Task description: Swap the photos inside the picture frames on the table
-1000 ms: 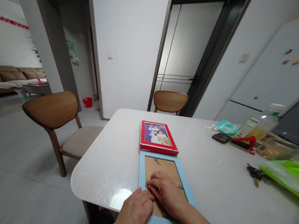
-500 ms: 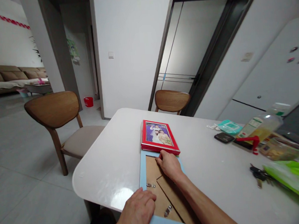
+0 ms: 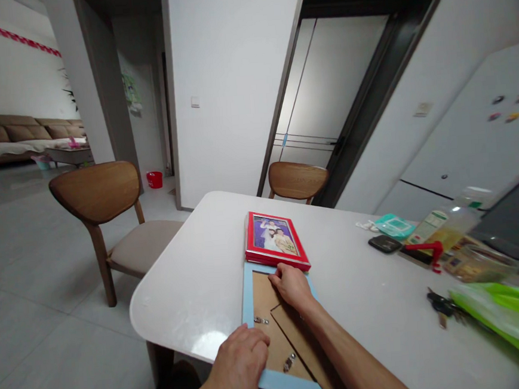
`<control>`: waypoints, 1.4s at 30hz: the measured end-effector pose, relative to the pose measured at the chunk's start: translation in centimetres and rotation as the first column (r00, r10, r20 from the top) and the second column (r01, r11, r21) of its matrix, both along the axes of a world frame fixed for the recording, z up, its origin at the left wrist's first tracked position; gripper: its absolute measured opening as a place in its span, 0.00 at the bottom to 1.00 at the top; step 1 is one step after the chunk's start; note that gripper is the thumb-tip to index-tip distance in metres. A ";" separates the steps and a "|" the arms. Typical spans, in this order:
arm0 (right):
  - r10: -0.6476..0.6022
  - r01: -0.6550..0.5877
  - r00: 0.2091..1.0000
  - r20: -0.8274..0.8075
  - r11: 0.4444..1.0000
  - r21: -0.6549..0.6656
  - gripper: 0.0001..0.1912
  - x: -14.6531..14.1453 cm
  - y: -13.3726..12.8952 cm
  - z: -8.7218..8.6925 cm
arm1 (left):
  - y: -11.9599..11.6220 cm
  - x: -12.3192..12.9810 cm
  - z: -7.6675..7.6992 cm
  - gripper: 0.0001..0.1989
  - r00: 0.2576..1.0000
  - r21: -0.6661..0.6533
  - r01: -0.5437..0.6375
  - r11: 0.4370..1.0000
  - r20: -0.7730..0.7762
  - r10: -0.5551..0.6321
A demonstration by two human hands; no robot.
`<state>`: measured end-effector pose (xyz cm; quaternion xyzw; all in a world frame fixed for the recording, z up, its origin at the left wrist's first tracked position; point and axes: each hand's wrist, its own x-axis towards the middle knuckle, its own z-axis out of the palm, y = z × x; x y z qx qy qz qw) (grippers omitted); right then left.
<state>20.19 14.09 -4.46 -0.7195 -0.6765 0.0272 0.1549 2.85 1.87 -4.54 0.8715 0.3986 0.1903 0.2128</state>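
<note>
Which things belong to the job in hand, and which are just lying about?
Job in hand:
blue frame, under left hand and right hand
brown backing
metal clips

Lying about:
keys
green bag
teal packet
bottle
red frame, possibly related

No words or numbers can be read; the marks on the bottle label (image 3: 432, 221) and the blue-green packet (image 3: 395, 226) are too small and blurry

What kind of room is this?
Probably a home dining area: a white glossy table with wooden-backed chairs, and a brown cushioned sofa in the space beyond.
</note>
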 end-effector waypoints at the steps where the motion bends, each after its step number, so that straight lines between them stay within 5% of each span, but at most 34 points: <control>1: 0.001 -0.001 1.000 0.001 1.000 0.004 0.07 -0.1 0.2 0.0 | 0.0 0.0 0.2 0.23 1.000 0.003 -0.011 1.000 -0.005 0.011; 17: 0.014 -0.010 0.997 -0.075 0.999 0.042 0.08 -0.1 -0.4 0.0 | -0.4 0.0 0.3 0.20 1.000 0.040 -0.025 0.999 0.017 0.025; 22: 0.185 -0.181 0.976 -0.115 0.982 0.045 0.11 -0.3 -3.6 1.8 | -0.3 -0.5 1.0 0.19 1.000 0.032 -0.009 0.999 -0.004 0.009; 24: 0.329 -0.327 0.935 -0.134 0.944 0.033 0.11 -0.2 -6.7 2.7 | -0.2 -0.7 1.1 0.18 1.000 0.029 -0.009 1.000 -0.005 0.009; 27: 0.611 -0.622 0.772 -0.175 0.783 -0.009 0.11 0.2 -11.6 3.1 | -0.1 -0.9 1.1 0.18 1.000 0.020 -0.005 1.000 0.002 0.005; 29: 0.669 -0.680 0.722 -0.175 0.733 -0.001 0.10 0.4 -14.0 2.8 | 0.0 -1.0 1.1 0.19 1.000 0.016 0.003 1.000 0.003 -0.003; 36: 0.600 -0.587 0.762 -0.244 0.799 0.133 0.12 1.3 -14.8 0.8 | -0.2 -0.4 1.6 0.20 0.998 0.014 0.014 1.000 -0.063 -0.013; 40: 0.265 -0.169 0.858 -0.440 0.955 0.246 0.15 3.5 -13.7 -0.3 | -0.7 1.3 1.3 0.28 0.993 0.049 0.063 0.997 -0.101 -0.058; 42: 0.029 0.091 0.783 -0.621 0.983 0.160 0.18 4.8 -13.4 -0.6 | -0.8 2.0 1.1 0.26 0.994 0.037 0.086 0.996 -0.068 -0.083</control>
